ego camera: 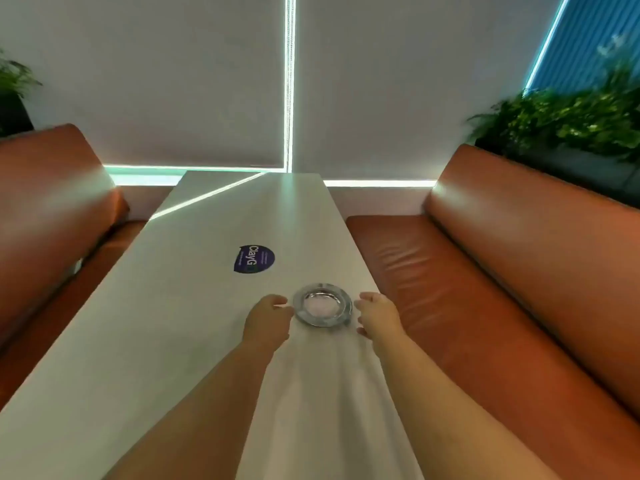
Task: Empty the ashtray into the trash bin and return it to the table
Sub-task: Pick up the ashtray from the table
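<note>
A round clear glass ashtray (322, 305) rests flat on the long white table (173, 323), close to its right edge. My left hand (267, 318) is at the ashtray's left rim, fingers curled and just touching or nearly touching it. My right hand (375, 315) sits at the right rim, fingers apart and curved toward the glass. Neither hand has lifted it. The bowl looks pale, and I cannot tell what lies inside. No trash bin is in view.
Orange leather benches flank the table, one on the left (52, 216) and one on the right (485, 271). A dark blue sticker (254, 259) lies on the table beyond the ashtray. Planters with green plants (571, 116) stand behind the right bench. Roller blinds cover the far wall.
</note>
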